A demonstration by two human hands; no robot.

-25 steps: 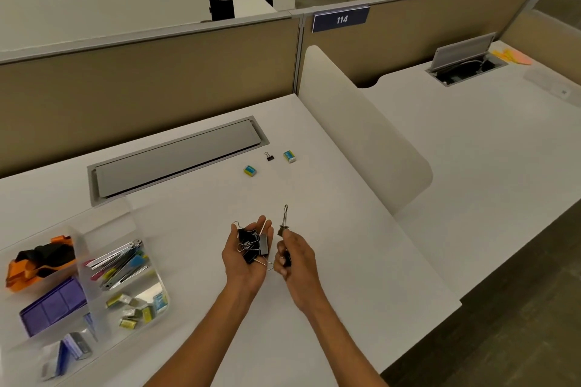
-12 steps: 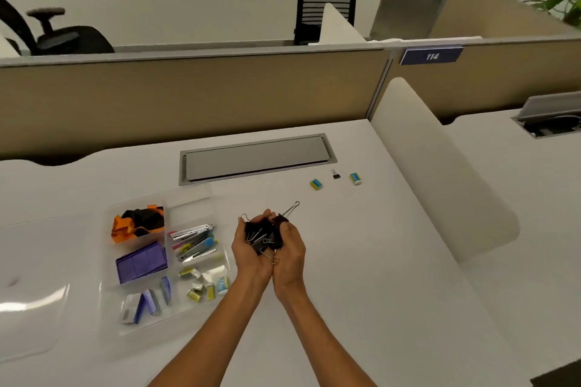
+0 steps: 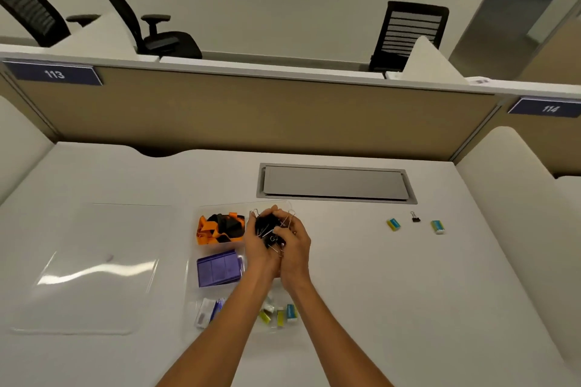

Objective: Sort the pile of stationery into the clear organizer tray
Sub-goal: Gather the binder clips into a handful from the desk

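Note:
My left hand (image 3: 258,245) and my right hand (image 3: 295,245) are cupped together around a bunch of black binder clips (image 3: 268,228). They hover over the far right compartment of the clear organizer tray (image 3: 192,264). The tray holds orange and black pieces (image 3: 220,228), a purple box (image 3: 219,267), staple boxes (image 3: 209,311) and small erasers (image 3: 279,314). My arms hide the tray's middle right compartment. On the desk to the right lie a yellow eraser (image 3: 393,224), one small black binder clip (image 3: 415,217) and a green eraser (image 3: 438,226).
The tray's clear lid (image 3: 85,270) lies flat to the left of it. A grey cable hatch (image 3: 335,183) is set into the desk behind the tray. A tan partition closes the back, and a white rounded divider (image 3: 515,192) stands on the right.
Both hands came together around the binder clips and carried them left, from the open desk to above the tray. The view swung left with them.

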